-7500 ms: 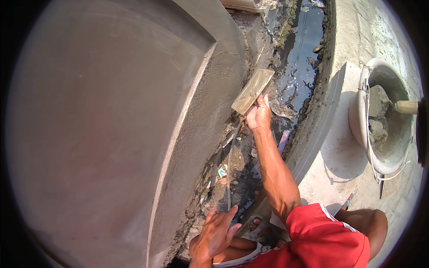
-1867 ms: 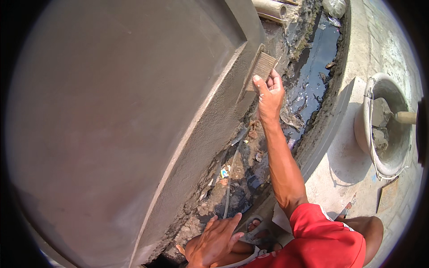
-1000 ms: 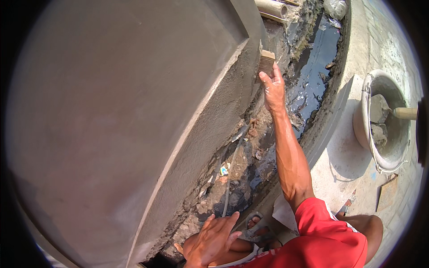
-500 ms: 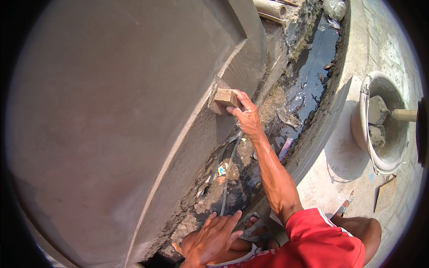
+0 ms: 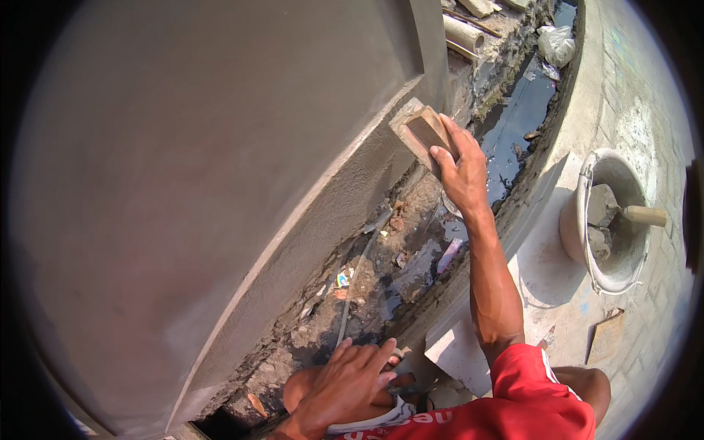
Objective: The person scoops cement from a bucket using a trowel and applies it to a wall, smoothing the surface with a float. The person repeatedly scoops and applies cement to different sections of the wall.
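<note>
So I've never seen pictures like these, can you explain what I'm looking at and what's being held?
There's no machine, just a person's two bare hands, seen from a wide fisheye camera on their head, so straight edges bend. The right hand grips a brown, block-handled wooden float beside the smooth grey wall; the left hand is empty, fingers spread. At right, a round pale-grey bucket stands on pale concrete paving, holding grey lumps and a tool with a rounded wooden handle. Between wall and paving runs a strip of dark water.
</note>
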